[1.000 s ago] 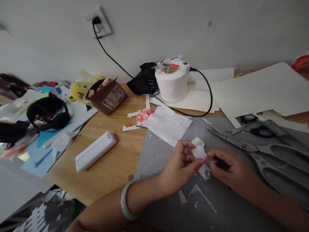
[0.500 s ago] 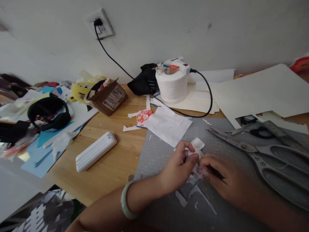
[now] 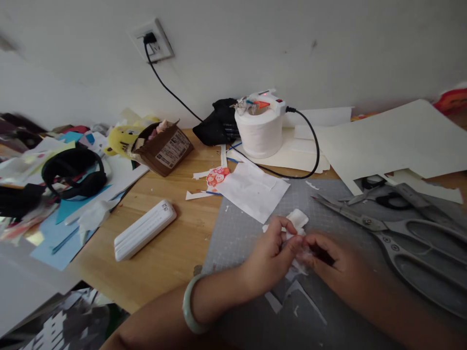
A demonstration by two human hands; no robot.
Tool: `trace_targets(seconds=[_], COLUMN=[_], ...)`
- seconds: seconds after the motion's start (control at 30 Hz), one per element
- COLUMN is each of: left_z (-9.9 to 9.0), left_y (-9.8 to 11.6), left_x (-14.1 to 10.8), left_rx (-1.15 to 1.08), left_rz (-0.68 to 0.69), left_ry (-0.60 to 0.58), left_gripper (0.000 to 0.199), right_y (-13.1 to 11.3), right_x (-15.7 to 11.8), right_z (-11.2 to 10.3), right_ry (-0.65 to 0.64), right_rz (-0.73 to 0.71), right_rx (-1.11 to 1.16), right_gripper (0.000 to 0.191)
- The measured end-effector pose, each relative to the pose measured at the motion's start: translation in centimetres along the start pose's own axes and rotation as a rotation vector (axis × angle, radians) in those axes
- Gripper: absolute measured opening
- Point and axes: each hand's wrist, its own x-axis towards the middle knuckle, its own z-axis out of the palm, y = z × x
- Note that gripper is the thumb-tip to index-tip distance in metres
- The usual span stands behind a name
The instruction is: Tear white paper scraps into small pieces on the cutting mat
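Observation:
Over the grey cutting mat (image 3: 239,243) my two hands meet. My left hand (image 3: 270,257), with a pale green bangle on its wrist, is closed in a pinch on a piece of crumpled white tissue (image 3: 298,218). Thumb and forefinger of my right hand (image 3: 333,262) are pressed together on the lower side of the same whitish bundle, touching the left fingertips. The fingers hide most of the bundle, and its lower part looks thin and slightly see-through. Below the hands lie cut paper scraps (image 3: 306,296).
Large scissors (image 3: 383,226) lie open at the right, beside smaller black-handled scissors (image 3: 396,200). Behind are a white sheet (image 3: 253,192), a tissue roll (image 3: 259,133) with a corded glue gun on top, and cream card (image 3: 397,141). Leftward sit a white case (image 3: 145,231), a box (image 3: 170,150) and headphones (image 3: 75,172).
My fingertips have drawn closer together around the tissue, with the right fingers shifting slightly left. The view has tilted a little; the things on the table stay put.

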Motion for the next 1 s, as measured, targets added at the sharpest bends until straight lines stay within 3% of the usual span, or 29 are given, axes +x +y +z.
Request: trace_targets(seconds=[0.13,0.23,0.47,0.63,0.8,0.9,1.0], left_z=[-0.24,-0.26,0.09,-0.1,-0.08,0.13,0.27], left_y=[-0.05,0.07,0.69,0.37,0.31,0.42,0.52], left_x=[-0.34,-0.47,-0.21,-0.44,-0.6,-0.59,-0.5], left_rx=[0.227,0.269,0.067,0.212,0.303,0.226,-0.033], left_rz=[0.038,0.07,-0.026,0.045,0.097,0.102,0.01], left_ry=[-0.009,0.018,0.105,0.111,0.053,0.054,0.006], left_gripper=[0.02,0.02,0.028,0.026,0.019,0.018,0.021], right_y=[0.05,-0.33,-0.52,-0.24,-0.44,-0.31,-0.18], right_x=[-0.39,-0.67,-0.22,0.13,-0.04,-0.21,-0.34], right_z=[0.28,0.1,-0.33,0.17,0.4,0.53,0.61], right_ry=[-0.002,0.004,0.024,-0.024,-0.064,-0.08,-0.104], right_rz=[-0.093,-0.131,0.031,0.158,0.082,0.068,0.083], right_rx=[-0.003,0.055,0.288,0.345,0.302,0.395,0.56], right_gripper=[0.013,0.016,0.023,0.017,0.019,0.025,0.035])
